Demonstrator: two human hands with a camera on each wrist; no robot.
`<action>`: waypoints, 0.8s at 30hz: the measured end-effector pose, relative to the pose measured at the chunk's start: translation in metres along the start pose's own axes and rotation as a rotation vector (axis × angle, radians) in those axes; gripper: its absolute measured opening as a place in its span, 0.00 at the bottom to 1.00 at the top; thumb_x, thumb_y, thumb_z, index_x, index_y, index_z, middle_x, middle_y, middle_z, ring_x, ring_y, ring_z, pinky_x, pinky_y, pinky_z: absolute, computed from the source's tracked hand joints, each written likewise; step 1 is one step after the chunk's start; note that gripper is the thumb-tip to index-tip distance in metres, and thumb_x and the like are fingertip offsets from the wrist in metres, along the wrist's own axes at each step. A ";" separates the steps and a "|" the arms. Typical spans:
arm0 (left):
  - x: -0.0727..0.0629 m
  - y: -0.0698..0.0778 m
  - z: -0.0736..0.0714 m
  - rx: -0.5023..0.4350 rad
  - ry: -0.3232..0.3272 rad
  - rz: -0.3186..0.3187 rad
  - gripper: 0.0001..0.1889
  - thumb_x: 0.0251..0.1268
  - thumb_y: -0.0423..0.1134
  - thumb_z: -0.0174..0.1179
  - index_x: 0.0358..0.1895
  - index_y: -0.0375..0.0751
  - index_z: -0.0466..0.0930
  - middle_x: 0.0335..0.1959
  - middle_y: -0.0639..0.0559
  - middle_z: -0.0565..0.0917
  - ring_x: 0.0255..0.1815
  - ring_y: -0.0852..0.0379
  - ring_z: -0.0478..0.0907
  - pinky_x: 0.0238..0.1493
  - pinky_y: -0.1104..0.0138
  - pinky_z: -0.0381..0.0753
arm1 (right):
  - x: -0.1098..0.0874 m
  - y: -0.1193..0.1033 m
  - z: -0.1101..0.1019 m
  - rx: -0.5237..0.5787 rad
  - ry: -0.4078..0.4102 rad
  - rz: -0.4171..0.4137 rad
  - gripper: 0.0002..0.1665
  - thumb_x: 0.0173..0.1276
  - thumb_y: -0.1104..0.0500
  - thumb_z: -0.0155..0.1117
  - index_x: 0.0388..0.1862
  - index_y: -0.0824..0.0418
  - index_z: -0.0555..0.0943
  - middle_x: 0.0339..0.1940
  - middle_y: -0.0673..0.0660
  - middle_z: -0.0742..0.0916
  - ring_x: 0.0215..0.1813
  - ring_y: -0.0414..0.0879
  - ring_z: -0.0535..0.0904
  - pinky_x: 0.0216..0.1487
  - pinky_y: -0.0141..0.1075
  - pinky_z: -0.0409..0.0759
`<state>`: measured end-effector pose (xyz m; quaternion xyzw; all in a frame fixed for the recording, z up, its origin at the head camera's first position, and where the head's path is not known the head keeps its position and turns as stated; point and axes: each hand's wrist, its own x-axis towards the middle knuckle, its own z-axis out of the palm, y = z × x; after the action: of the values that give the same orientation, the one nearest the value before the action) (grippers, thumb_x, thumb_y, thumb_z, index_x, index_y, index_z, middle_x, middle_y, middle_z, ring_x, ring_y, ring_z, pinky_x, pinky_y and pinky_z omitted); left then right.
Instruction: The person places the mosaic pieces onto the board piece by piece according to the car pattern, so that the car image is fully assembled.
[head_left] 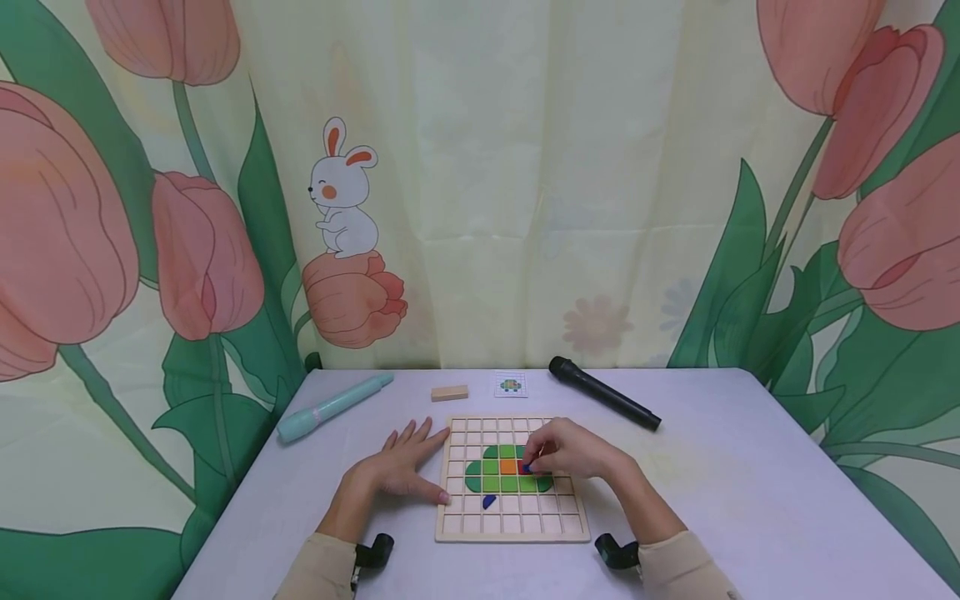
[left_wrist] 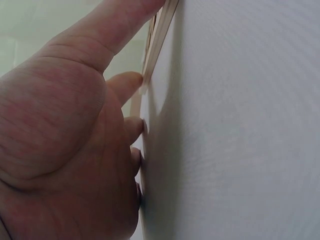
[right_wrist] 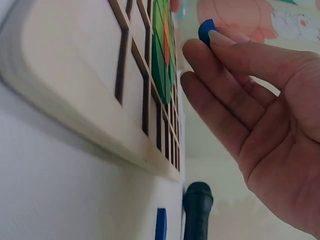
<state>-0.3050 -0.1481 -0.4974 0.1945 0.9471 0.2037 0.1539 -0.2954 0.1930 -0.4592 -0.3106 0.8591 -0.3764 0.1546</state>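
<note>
A square wooden grid board (head_left: 512,538) lies on the table, with green tiles (head_left: 491,483), an orange tile (head_left: 508,467) and a red tile (head_left: 522,468) set in its middle cells. Over the red tile, my right hand (head_left: 573,448) pinches a small blue piece (right_wrist: 205,32) between thumb and index finger. Spread at the board's left side is my left hand (head_left: 401,467), its thumb and index fingertip on the wooden edge. Another blue piece (head_left: 489,502) with a curved side lies on the lower cells. The right wrist view shows one more blue piece (right_wrist: 161,225) beside the board.
Behind the board are a small wooden block (head_left: 449,392) and a picture card (head_left: 511,384). A black microphone (head_left: 606,395) lies at the back right, a turquoise stick-shaped object (head_left: 335,407) at the back left. A tulip-print curtain (head_left: 480,183) hangs behind the table.
</note>
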 end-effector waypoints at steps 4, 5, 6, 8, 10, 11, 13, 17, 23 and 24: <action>0.000 0.000 0.000 0.003 0.003 0.003 0.62 0.44 0.75 0.73 0.84 0.59 0.54 0.88 0.43 0.45 0.88 0.38 0.35 0.84 0.37 0.36 | 0.006 -0.005 0.008 0.033 -0.006 -0.035 0.08 0.69 0.69 0.70 0.39 0.58 0.91 0.39 0.51 0.92 0.38 0.41 0.86 0.43 0.29 0.85; 0.000 0.000 0.000 0.005 0.004 0.003 0.62 0.44 0.75 0.72 0.84 0.59 0.54 0.88 0.43 0.46 0.88 0.38 0.35 0.84 0.37 0.36 | 0.007 -0.005 0.010 0.041 -0.008 -0.041 0.08 0.69 0.69 0.70 0.39 0.58 0.91 0.39 0.52 0.92 0.38 0.41 0.86 0.44 0.29 0.85; 0.000 0.000 0.000 0.008 0.005 0.003 0.62 0.44 0.75 0.72 0.84 0.59 0.54 0.88 0.43 0.46 0.88 0.37 0.35 0.84 0.37 0.36 | 0.008 -0.006 0.012 0.044 -0.009 -0.049 0.07 0.69 0.69 0.70 0.40 0.59 0.91 0.39 0.52 0.92 0.38 0.40 0.86 0.44 0.29 0.85; 0.000 0.000 0.000 0.008 0.005 0.003 0.62 0.45 0.75 0.72 0.84 0.59 0.54 0.88 0.43 0.46 0.88 0.37 0.35 0.83 0.37 0.36 | 0.010 -0.007 0.016 0.051 -0.011 -0.056 0.07 0.69 0.68 0.71 0.39 0.59 0.91 0.39 0.51 0.92 0.38 0.39 0.85 0.45 0.28 0.84; 0.000 0.001 0.000 0.008 0.002 0.003 0.62 0.45 0.75 0.72 0.84 0.59 0.54 0.88 0.43 0.46 0.88 0.37 0.35 0.83 0.36 0.36 | 0.012 -0.008 0.019 0.059 -0.013 -0.067 0.06 0.69 0.68 0.71 0.39 0.59 0.91 0.38 0.52 0.92 0.38 0.38 0.85 0.44 0.29 0.84; 0.000 0.001 0.000 0.008 0.002 0.002 0.62 0.45 0.75 0.72 0.84 0.59 0.54 0.88 0.42 0.46 0.88 0.37 0.35 0.83 0.36 0.36 | 0.013 -0.009 0.021 0.061 -0.016 -0.070 0.06 0.68 0.68 0.71 0.39 0.59 0.91 0.38 0.52 0.92 0.38 0.37 0.84 0.44 0.29 0.84; 0.000 0.001 0.000 0.009 -0.001 0.002 0.62 0.45 0.75 0.72 0.85 0.59 0.54 0.88 0.42 0.45 0.88 0.37 0.35 0.83 0.36 0.36 | 0.014 -0.010 0.025 0.069 -0.027 -0.082 0.06 0.69 0.68 0.71 0.39 0.59 0.91 0.38 0.52 0.92 0.38 0.37 0.85 0.44 0.29 0.84; 0.000 0.001 -0.001 0.011 -0.001 0.001 0.62 0.45 0.75 0.72 0.85 0.59 0.54 0.88 0.42 0.45 0.88 0.37 0.35 0.83 0.36 0.36 | 0.017 -0.014 0.030 0.063 -0.057 -0.100 0.05 0.69 0.67 0.71 0.39 0.59 0.91 0.37 0.52 0.92 0.38 0.36 0.85 0.43 0.28 0.84; 0.000 0.001 -0.002 0.010 -0.004 0.004 0.62 0.46 0.75 0.72 0.85 0.59 0.54 0.88 0.42 0.45 0.88 0.37 0.35 0.83 0.36 0.36 | 0.018 -0.022 0.036 0.033 -0.091 -0.073 0.06 0.69 0.67 0.71 0.38 0.58 0.91 0.34 0.47 0.91 0.35 0.34 0.81 0.41 0.27 0.81; -0.001 0.001 -0.002 0.008 -0.004 0.004 0.62 0.46 0.75 0.72 0.85 0.59 0.54 0.88 0.42 0.45 0.88 0.37 0.35 0.83 0.36 0.36 | 0.018 -0.023 0.037 0.034 -0.096 -0.066 0.06 0.69 0.67 0.71 0.37 0.58 0.91 0.34 0.47 0.91 0.35 0.34 0.81 0.41 0.27 0.81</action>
<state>-0.3048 -0.1477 -0.4952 0.1977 0.9472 0.1996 0.1547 -0.2813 0.1487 -0.4670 -0.3540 0.8334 -0.3803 0.1882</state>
